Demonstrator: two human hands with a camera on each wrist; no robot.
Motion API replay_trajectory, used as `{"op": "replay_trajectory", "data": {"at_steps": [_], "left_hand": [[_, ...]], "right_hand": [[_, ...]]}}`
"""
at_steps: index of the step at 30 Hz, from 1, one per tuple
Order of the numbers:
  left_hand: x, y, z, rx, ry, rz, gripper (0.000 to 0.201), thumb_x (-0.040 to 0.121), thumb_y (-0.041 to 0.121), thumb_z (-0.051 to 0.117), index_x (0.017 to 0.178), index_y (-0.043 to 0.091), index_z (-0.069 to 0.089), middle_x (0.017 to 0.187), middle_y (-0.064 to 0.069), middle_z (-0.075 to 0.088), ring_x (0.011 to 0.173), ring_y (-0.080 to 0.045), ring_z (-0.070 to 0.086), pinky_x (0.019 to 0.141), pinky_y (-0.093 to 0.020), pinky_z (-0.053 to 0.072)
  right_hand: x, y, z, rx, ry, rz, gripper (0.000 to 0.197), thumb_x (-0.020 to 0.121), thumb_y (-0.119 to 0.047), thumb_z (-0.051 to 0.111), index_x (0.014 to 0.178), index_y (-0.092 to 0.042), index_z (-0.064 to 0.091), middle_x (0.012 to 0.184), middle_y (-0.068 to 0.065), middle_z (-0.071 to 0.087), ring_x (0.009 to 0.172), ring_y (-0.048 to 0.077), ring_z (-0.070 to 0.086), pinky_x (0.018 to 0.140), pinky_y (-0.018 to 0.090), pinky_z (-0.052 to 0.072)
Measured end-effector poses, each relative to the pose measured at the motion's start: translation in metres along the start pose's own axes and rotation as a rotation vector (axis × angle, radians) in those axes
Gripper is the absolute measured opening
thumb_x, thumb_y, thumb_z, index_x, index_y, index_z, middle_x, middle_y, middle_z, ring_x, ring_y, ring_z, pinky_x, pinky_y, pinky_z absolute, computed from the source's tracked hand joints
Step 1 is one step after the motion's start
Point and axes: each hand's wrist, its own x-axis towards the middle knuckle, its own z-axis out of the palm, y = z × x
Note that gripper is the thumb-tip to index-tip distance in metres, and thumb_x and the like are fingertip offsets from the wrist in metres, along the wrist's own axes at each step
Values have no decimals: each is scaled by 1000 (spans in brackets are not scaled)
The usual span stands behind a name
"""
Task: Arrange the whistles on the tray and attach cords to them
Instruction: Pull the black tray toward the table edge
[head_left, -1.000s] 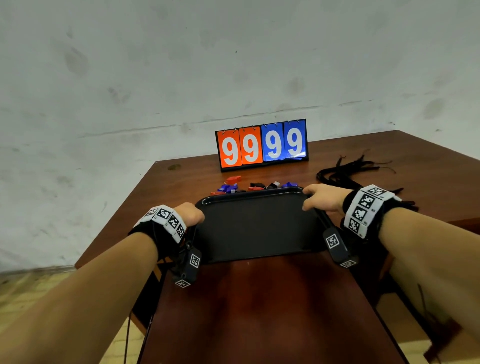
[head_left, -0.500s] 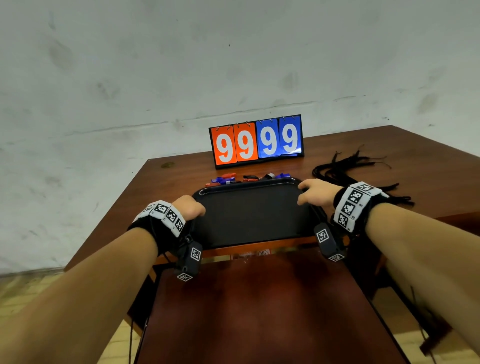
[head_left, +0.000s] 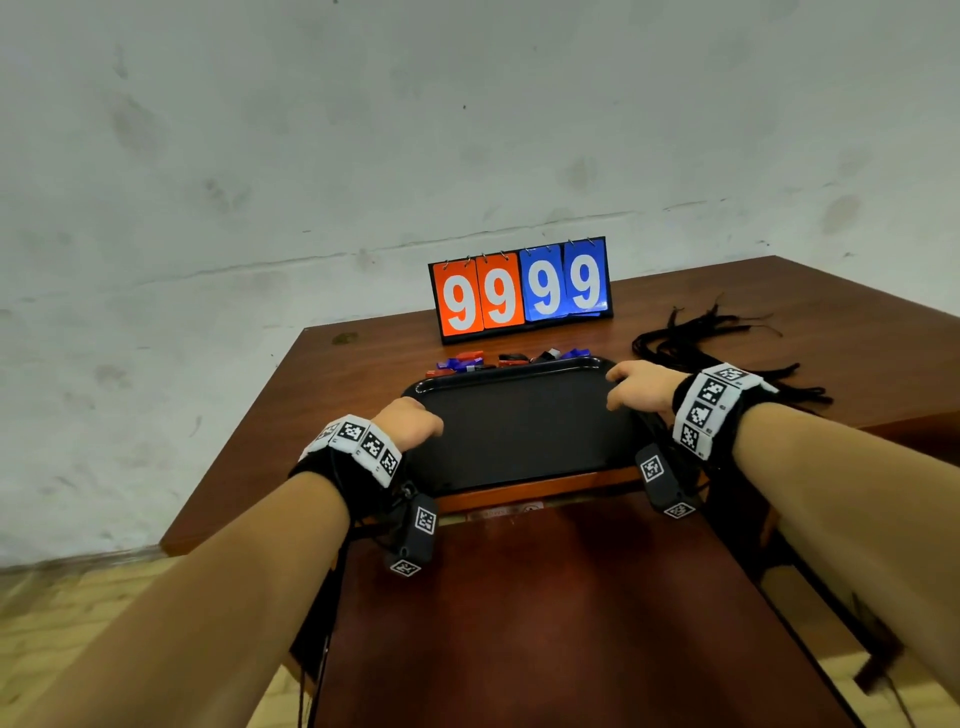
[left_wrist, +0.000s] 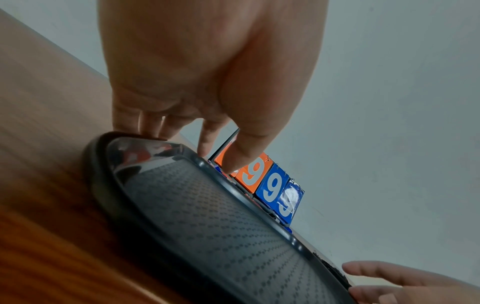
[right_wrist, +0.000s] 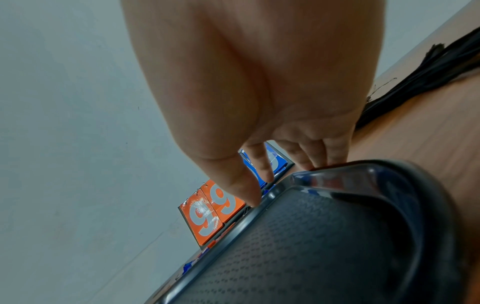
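Both my hands grip the black textured plastic tray (head_left: 519, 436) on the brown wooden tabletop (head_left: 363, 374): left hand (head_left: 410, 423) left rim, right hand (head_left: 641, 387) far-right corner. Small red and blue whistles (head_left: 467, 361), blurry, lie just behind it.

Both forearms are bare, with no sleeves. Each wrist wears a black strap with a white band (head_left: 358, 441) of square black-and-white code markers; the other band (head_left: 712, 410) is on the right wrist. Under each wrist hangs a small black camera box (head_left: 414, 535), also marked with code squares, the right one (head_left: 662, 486) likewise. Thin black cables trail below the left strap.
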Motion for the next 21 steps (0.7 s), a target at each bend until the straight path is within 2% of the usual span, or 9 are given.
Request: {"op": "replay_trajectory", "data": {"at_steps": [3,5,7,9,10,14,18,19,21], "left_hand": [[3,-5,0,-4,7,15,28,86,12,63,69,22,43,77,4,44,86,-19,47,84,-31,37],[5,-8,-3,6,-1,16,22,87,12,63,73,20,48,85,0,49,94,-22,47,85,-31,38],[6,-8,-8,25,-15,28,7,88,12,62,90,14,56,100,-5,51,97,-21,48,87,-31,39],[7,-7,-12,50,-31,41,27,88,14,63,114,10,58,107,-6,49,98,-21,48,89,-32,40],[8,-7,-13,71,-35,42,32,88,15,63,119,10,56,108,-6,49,98,-21,48,88,-32,40],[19,-3,-20,155,-39,30,29,88,21,63,114,15,51,106,-3,48,96,-20,47,82,-29,37],[39,0,-21,103,32,31,14,84,17,64,82,18,50,80,3,47,77,-15,49,78,-29,39],[46,0,-22,89,66,43,14,84,15,64,79,18,52,79,3,48,76,-15,50,78,-30,41],[59,1,-25,78,105,67,5,84,11,63,86,15,61,86,-1,57,85,-18,56,82,-33,47]], "right_hand": [[0,-3,3,-6,0,2,62,86,-15,68,143,-10,44,146,11,44,133,28,44,105,34,38],[0,-6,4,-16,-5,6,63,85,-15,68,143,-11,44,146,11,44,133,28,44,107,34,38],[1,-7,3,-25,-16,4,63,85,-16,69,143,-11,44,147,10,44,133,28,44,108,35,38],[0,-9,1,-33,-31,2,62,86,-17,68,143,-10,45,146,11,45,132,28,44,107,35,39],[0,-10,0,-33,-35,6,61,86,-17,68,142,-10,46,145,11,46,131,28,45,106,35,39],[5,-22,2,-24,-3,-48,56,87,-13,67,139,-9,49,139,12,51,125,27,50,100,33,42],[18,-50,9,-49,-13,-191,50,89,-11,62,138,-9,50,139,10,51,120,24,52,96,30,42],[24,-58,11,-52,-26,-221,46,91,-10,60,136,-9,52,137,10,52,116,23,54,94,31,44],[39,-72,18,-45,-74,-247,42,92,-9,57,134,-9,54,124,10,58,100,22,58,85,33,51]]}}
